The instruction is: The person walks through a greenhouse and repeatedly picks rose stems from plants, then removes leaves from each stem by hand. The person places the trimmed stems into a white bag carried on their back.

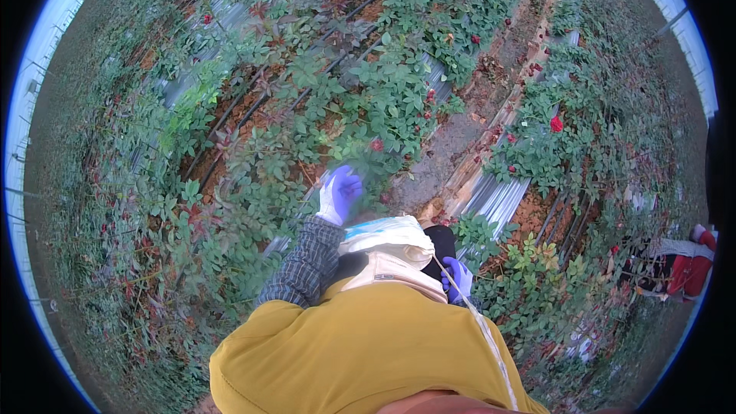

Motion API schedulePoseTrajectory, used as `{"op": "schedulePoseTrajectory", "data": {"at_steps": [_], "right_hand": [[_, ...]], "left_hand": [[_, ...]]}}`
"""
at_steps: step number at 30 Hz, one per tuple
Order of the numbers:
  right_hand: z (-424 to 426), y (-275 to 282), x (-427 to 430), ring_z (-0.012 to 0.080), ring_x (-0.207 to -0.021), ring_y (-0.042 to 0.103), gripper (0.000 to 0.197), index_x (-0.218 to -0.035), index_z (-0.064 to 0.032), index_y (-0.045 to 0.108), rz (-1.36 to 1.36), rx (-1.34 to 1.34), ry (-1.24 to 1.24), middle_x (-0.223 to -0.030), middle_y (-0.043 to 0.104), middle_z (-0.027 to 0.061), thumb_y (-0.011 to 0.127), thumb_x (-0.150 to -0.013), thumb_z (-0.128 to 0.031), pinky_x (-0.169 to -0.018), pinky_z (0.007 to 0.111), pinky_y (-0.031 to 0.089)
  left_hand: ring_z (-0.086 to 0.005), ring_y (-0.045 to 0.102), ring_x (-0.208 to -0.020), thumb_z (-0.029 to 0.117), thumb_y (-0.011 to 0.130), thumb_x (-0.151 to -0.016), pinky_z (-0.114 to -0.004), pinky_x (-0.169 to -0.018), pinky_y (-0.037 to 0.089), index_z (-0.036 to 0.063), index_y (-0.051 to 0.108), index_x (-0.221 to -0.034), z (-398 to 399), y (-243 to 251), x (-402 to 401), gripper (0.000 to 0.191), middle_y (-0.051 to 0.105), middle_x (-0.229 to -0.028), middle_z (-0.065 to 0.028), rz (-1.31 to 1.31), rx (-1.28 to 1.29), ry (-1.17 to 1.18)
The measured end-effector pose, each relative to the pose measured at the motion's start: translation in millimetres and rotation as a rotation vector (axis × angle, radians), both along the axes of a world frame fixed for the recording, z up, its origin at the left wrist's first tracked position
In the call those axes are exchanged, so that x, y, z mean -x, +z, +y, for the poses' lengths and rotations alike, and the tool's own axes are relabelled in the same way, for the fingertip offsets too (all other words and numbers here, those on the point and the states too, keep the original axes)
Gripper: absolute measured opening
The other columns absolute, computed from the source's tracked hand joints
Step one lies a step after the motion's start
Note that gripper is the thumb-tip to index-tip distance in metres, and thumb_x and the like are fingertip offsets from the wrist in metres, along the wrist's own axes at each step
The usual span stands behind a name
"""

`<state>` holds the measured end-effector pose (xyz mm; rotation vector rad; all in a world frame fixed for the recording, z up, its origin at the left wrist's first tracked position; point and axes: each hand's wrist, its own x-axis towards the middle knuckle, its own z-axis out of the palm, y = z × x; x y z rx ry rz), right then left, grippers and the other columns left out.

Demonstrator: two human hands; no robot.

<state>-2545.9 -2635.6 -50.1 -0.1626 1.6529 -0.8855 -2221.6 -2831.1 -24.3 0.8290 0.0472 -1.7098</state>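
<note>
My left hand [341,192], in a purple and white glove, is stretched out over the edge of a rose bed with its fingers curled. Blurred rose leaves [371,169] lie right beside it, and whether a stem is between the fingers is unclear. A dull red rose bloom [376,145] shows just beyond the hand. My right hand [458,279], gloved alike, hangs low at my side by the waist, partly hidden by a strap [458,284]. A white cloth bag [391,236] hangs at my front, its mouth folded and gaping.
A muddy path [431,167] runs ahead between rose beds. Black drip pipes [253,112] cross the left bed; plastic mulch [497,198] edges the right one. A red rose [556,124] stands there. Another person in red [687,270] is at the far right.
</note>
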Motion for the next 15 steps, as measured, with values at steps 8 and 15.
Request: {"op": "schedulePoseTrajectory", "data": {"at_steps": [8,15], "right_hand": [[-141,-14,106,0.0094,-0.044,0.043,0.021,-0.094,-0.0089,0.064,-0.028,0.087,0.105,-0.061,0.052,0.0012,0.057,-0.083,-0.025,-0.039,0.023,0.034],[-231,-54,135,0.0122,-0.066,0.057,0.022,-0.089,-0.0009,0.065,0.239,0.354,0.838,-0.076,0.064,0.0069,0.055,-0.084,-0.02,-0.058,0.029,0.046]], "left_hand": [[-0.0161,0.047,-0.064,0.017,0.053,-0.089,-0.027,-0.053,0.038,0.0071,0.052,-0.089,-63,-8,55,0.01,0.048,-0.072,-0.003,0.149,0.148,0.117],[-0.0172,0.051,-0.067,0.017,0.049,-0.091,-0.027,-0.059,0.046,0.0099,0.05,-0.08,-32,39,54,0.013,0.046,-0.066,0.0004,-0.262,-0.034,0.442]]}}
